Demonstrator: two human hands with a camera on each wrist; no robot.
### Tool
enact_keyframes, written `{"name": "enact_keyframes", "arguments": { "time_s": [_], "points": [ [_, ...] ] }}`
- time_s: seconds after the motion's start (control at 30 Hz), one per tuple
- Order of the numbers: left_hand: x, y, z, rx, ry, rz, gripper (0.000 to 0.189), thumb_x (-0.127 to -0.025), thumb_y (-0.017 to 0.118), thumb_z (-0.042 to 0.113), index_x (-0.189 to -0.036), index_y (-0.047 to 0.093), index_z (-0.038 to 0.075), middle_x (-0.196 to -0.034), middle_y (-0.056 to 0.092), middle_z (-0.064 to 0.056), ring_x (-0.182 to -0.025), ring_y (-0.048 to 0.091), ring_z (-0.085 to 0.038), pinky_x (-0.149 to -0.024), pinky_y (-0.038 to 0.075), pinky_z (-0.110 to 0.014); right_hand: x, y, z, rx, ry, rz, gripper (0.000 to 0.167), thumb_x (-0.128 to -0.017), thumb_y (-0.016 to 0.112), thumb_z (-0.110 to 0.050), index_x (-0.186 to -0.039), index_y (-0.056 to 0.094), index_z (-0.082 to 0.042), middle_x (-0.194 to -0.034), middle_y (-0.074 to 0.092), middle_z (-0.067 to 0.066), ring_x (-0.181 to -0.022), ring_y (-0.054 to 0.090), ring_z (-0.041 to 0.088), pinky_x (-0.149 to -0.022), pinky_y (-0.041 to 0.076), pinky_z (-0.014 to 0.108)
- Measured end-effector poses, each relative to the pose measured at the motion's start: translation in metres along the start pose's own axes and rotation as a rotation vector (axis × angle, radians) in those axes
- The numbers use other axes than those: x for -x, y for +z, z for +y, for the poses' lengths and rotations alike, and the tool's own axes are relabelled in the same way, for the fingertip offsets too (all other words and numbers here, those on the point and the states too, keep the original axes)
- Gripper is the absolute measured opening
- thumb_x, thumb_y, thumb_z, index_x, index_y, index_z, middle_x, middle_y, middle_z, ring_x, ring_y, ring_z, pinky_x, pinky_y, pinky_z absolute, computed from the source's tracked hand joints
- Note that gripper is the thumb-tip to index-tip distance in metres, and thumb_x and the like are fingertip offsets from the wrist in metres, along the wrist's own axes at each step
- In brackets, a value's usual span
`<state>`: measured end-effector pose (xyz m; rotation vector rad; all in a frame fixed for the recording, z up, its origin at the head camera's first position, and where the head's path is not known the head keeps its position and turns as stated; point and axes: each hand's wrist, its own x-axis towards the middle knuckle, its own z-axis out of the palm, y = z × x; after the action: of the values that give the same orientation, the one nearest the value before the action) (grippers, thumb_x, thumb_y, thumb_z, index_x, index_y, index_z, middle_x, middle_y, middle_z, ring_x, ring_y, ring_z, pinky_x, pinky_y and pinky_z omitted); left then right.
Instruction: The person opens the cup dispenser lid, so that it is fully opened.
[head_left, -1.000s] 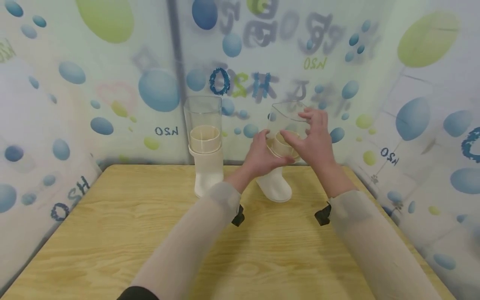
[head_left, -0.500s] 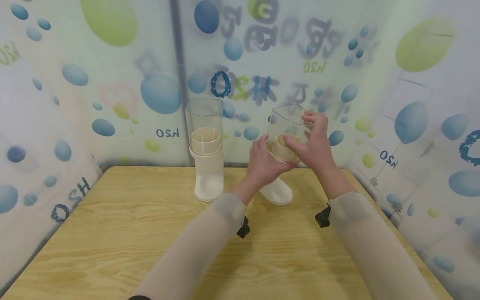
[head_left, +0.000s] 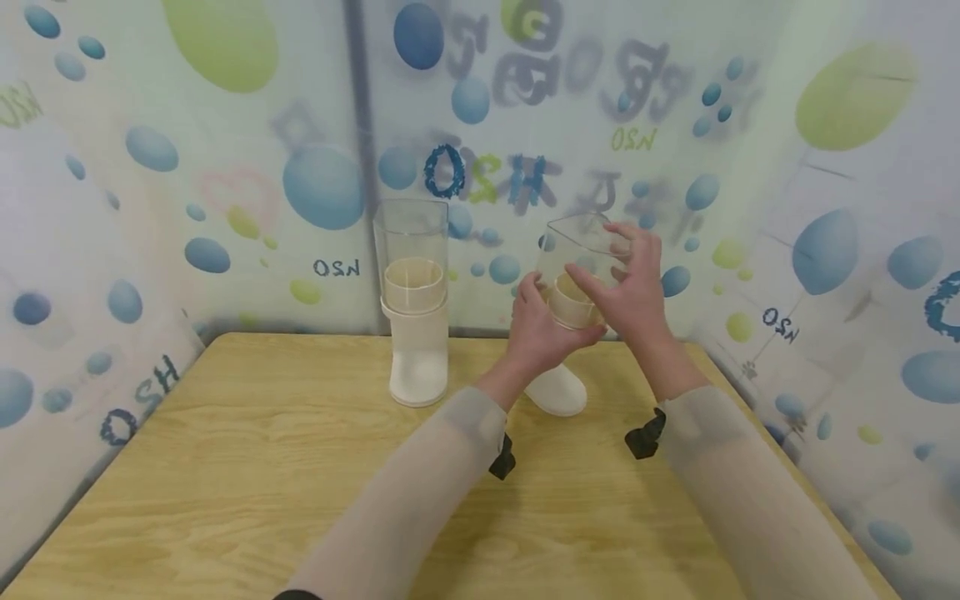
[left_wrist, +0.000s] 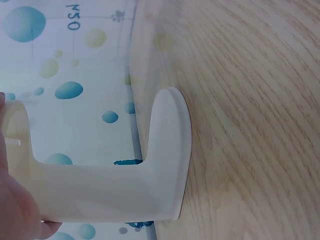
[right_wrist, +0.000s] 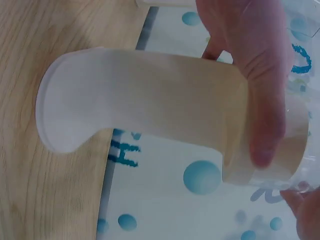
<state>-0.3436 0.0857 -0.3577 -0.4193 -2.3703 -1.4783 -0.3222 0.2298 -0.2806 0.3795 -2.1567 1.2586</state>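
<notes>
1. Dispenser (head_left: 558, 333) on the right stands at the back of the worktop (head_left: 300, 483), near the rear wall, with both hands on its upper part.
2. Its white base (left_wrist: 125, 192) has a foot that lies flat on the wood; in the head view the body leans a little to the right.
3. Above the base sits a beige collar (right_wrist: 280, 150), and above that a clear cup (head_left: 581, 246), open at the top.
4. Left hand (head_left: 542, 329) grips the base just under the collar, fingers curled round it from the near side.
5. Right hand (head_left: 628, 287) holds the clear cup, fingers wrapped over its front and thumb low by the collar; in the right wrist view a finger lies across the collar.
6. A second dispenser (head_left: 415, 308) of the same kind stands upright to the left, near the first but apart from it, with neither hand on it.
7. Pale sleeves (head_left: 420, 492) cover both forearms, each with a black strap at the wrist.
8. Walls printed with blue and green bubbles (head_left: 322, 187) close in the worktop on three sides.
</notes>
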Motion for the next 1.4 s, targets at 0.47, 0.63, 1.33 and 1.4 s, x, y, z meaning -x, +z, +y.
{"name": "enact_keyframes", "arguments": {
  "time_s": [0.47, 0.63, 1.33, 1.4],
  "points": [
    [-0.001, -0.001, -0.003, 0.009, 0.002, -0.021, 0.132, -0.075, 0.098, 0.058, -0.169, 0.017, 0.012, -0.16, 0.041, -0.015, -0.134, 0.054, -0.033, -0.106, 0.055, -0.054, -0.006, 0.003, -0.01, 0.046, 0.1, 0.025, 0.07, -0.093, 0.088, -0.045, -0.149, 0.06, -0.015, -0.162, 0.052, 0.007, -0.137, 0.065, 0.039, -0.114, 0.055, 0.057],
    [-0.002, -0.003, -0.004, 0.021, -0.002, -0.018, 0.13, -0.074, 0.098, 0.057, -0.168, 0.02, 0.013, -0.156, 0.044, -0.014, -0.128, 0.055, -0.031, -0.102, 0.057, -0.05, -0.007, 0.003, -0.013, 0.015, 0.154, 0.034, 0.069, -0.091, 0.087, -0.051, -0.146, 0.062, -0.018, -0.16, 0.055, 0.001, -0.138, 0.066, 0.036, -0.11, 0.058, 0.054],
    [-0.004, -0.014, -0.005, 0.03, 0.021, -0.111, 0.129, -0.075, 0.1, 0.052, -0.168, 0.019, 0.015, -0.156, 0.045, -0.014, -0.129, 0.057, -0.031, -0.104, 0.056, -0.051, -0.006, -0.001, -0.03, 0.133, 0.129, 0.027, 0.063, -0.092, 0.085, -0.052, -0.137, 0.068, -0.012, -0.161, 0.05, 0.017, -0.133, 0.067, 0.043, -0.11, 0.057, 0.058],
    [-0.005, -0.013, -0.004, 0.028, 0.02, -0.115, 0.129, -0.075, 0.1, 0.052, -0.168, 0.018, 0.015, -0.156, 0.045, -0.014, -0.13, 0.057, -0.03, -0.104, 0.056, -0.051, -0.005, -0.003, -0.032, 0.131, 0.158, 0.027, 0.065, -0.091, 0.085, -0.055, -0.137, 0.067, -0.013, -0.163, 0.049, 0.015, -0.134, 0.067, 0.043, -0.108, 0.058, 0.058]
  ]
}}
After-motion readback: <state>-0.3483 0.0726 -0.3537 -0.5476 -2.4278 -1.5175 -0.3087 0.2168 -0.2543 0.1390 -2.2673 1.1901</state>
